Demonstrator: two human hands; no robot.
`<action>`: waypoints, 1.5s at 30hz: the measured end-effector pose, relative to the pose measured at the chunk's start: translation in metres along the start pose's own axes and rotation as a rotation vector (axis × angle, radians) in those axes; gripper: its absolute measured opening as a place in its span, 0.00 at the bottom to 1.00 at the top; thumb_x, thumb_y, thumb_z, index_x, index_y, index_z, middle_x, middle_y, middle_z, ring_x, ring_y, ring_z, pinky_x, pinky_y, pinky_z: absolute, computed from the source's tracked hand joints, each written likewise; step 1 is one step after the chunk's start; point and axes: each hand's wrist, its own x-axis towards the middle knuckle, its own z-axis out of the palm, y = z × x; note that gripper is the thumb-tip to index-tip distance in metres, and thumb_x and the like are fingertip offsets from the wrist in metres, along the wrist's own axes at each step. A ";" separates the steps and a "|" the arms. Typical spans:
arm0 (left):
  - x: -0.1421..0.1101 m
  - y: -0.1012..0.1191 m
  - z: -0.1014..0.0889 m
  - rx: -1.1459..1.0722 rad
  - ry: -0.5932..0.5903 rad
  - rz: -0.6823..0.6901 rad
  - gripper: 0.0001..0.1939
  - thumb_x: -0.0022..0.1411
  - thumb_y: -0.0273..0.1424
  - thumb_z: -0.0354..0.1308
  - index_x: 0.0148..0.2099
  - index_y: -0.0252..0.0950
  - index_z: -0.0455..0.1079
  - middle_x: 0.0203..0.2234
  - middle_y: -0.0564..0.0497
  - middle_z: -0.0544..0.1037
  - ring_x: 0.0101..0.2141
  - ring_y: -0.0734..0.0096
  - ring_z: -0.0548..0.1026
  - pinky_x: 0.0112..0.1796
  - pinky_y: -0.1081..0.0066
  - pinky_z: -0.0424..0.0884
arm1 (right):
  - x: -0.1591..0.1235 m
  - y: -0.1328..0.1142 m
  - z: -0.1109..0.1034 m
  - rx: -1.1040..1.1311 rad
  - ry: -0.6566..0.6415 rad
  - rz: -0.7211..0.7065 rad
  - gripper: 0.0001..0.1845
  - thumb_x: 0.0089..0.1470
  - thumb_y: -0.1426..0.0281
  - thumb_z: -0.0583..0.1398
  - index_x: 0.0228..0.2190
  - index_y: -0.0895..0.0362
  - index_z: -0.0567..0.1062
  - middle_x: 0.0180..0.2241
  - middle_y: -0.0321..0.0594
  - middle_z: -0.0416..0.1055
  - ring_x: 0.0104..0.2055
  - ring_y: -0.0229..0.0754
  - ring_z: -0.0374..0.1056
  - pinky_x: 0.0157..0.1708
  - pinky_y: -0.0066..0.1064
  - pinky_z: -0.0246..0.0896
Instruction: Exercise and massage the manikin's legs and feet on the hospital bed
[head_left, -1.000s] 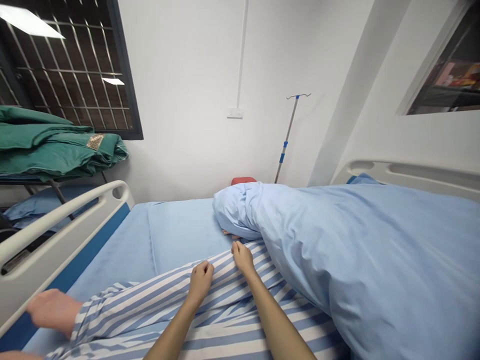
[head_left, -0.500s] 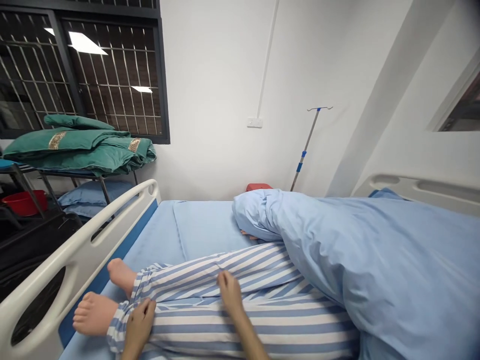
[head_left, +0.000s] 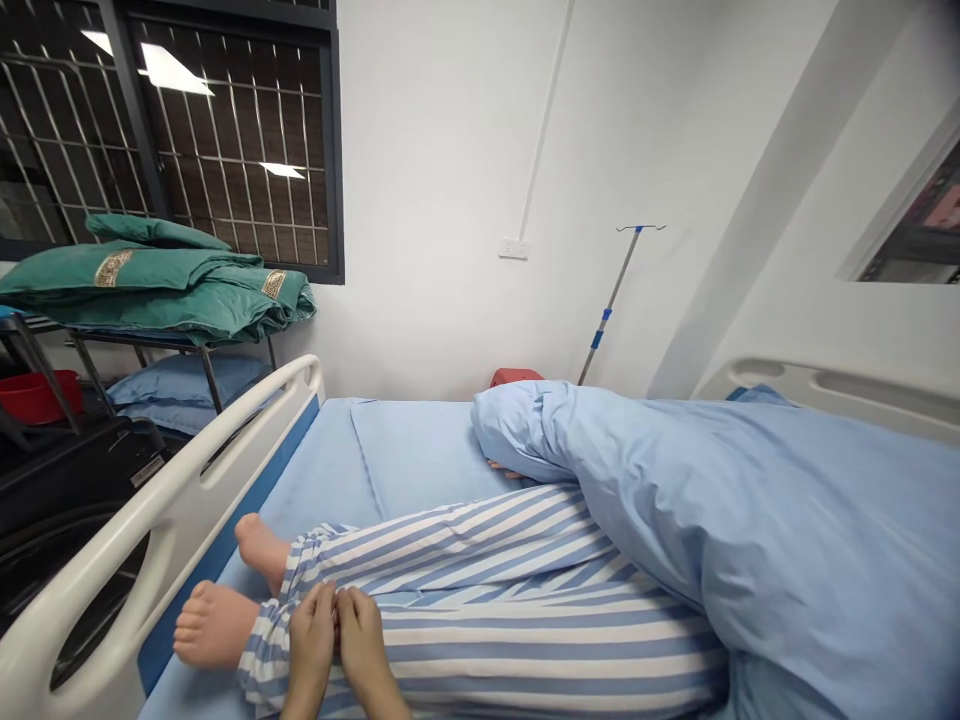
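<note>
The left hand (head_left: pixel 312 640) and right hand (head_left: pixel 361 640) touch, their fingers (head_left: pixel 324 605) closed on the striped pajama leg (head_left: pixel 525 640) just beside the bare foot (head_left: pixel 214 625). The cloth looks soft and light, so the hem (head_left: pixel 259 665) seems easy to pinch.

From where I'm sitting, my left hand (head_left: pixel 311 640) and right hand (head_left: pixel 364 645) are side by side on the pajama legs (head_left: pixel 525 620), just above the feet (head_left: pixel 214 625), on the bed (head_left: pixel 420 450). A blanket (head_left: pixel 750 520) covers everything to the right, the side rail (head_left: pixel 172 510) runs along the left, and folded blankets (head_left: pixel 165 290) sit on a rack (head_left: pixel 112 342) beyond it, in front of the window (head_left: pixel 232 150).
</note>
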 end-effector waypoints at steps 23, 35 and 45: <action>-0.063 0.045 0.104 0.040 -0.226 -0.048 0.18 0.54 0.45 0.45 0.20 0.39 0.55 0.16 0.56 0.61 0.23 0.72 0.62 0.27 0.72 0.60 | -0.020 0.022 -0.129 0.086 0.177 0.038 0.22 0.59 0.55 0.45 0.20 0.55 0.59 0.19 0.33 0.57 0.24 0.36 0.55 0.27 0.27 0.51; -0.106 0.059 0.170 0.051 -0.380 0.052 0.19 0.52 0.47 0.46 0.19 0.39 0.56 0.15 0.55 0.61 0.22 0.72 0.60 0.26 0.72 0.59 | -0.031 0.037 -0.203 0.097 0.329 0.018 0.21 0.58 0.56 0.48 0.20 0.56 0.60 0.19 0.32 0.57 0.23 0.35 0.54 0.25 0.26 0.51; -0.155 0.087 0.242 -0.003 -0.430 0.008 0.19 0.54 0.45 0.45 0.19 0.40 0.53 0.15 0.56 0.59 0.21 0.73 0.59 0.25 0.72 0.58 | -0.043 0.056 -0.271 0.223 0.517 0.084 0.22 0.55 0.52 0.50 0.19 0.55 0.60 0.19 0.32 0.56 0.23 0.35 0.54 0.24 0.27 0.54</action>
